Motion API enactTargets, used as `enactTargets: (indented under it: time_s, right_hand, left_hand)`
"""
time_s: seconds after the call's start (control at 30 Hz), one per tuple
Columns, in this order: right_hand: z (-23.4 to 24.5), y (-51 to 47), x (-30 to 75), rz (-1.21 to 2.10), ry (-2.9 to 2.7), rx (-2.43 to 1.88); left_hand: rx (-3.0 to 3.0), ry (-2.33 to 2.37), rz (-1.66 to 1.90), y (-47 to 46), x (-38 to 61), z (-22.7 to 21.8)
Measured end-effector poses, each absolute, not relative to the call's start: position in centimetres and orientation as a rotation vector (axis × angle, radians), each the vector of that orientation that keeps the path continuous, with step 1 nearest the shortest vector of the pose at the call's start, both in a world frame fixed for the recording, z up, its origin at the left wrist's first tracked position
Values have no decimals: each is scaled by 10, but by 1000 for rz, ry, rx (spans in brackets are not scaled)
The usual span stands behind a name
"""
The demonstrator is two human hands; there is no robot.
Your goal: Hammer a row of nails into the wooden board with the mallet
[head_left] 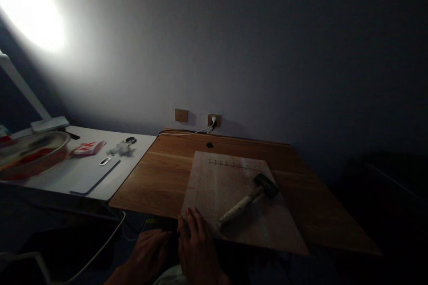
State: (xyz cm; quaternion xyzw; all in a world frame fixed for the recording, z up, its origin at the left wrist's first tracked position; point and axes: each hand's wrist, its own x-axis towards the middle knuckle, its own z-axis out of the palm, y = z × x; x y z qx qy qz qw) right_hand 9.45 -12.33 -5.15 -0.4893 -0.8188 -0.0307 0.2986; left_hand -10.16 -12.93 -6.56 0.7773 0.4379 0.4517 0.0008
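My right hand point(195, 242) lies with its fingers stretched out on the front left corner of a pale wooden board point(207, 191), holding nothing. Left of it, my left hand point(147, 247) is below the table's front edge. Its fingers bend inward, and darkness hides their tips and anything they may hold. A hammer point(239, 207) rests on the board, its dark head at the back right and its worn handle slanting toward my right hand. Several small nails point(226, 163) stand in a row along the board's far side.
The board sits on a brown wooden table point(150, 164) against the wall. On a white table point(143, 142) at left are a closed laptop point(95, 176), a red-and-white packet point(88, 147), crumpled plastic point(121, 148), a blurred basin point(56, 156) and a lamp point(25, 80). A cord point(187, 133) runs to a socket.
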Motion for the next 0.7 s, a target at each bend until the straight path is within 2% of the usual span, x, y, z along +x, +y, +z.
enactTargets:
  time_s: [0.17,0.47,0.7]
  right_hand:
    - [-51,-119,94,-38,-2198,-1284]
    - [-63,-124,94,-77,-2140,-1288]
    - [-52,-122,97,-11,-2175,-1270]
  left_hand:
    - [2425,1304,1500,-109,-85,-44]
    - [2007,1443,1186,-29,-58,-18]
    - [1845,1525,1211,38,-47,-15]
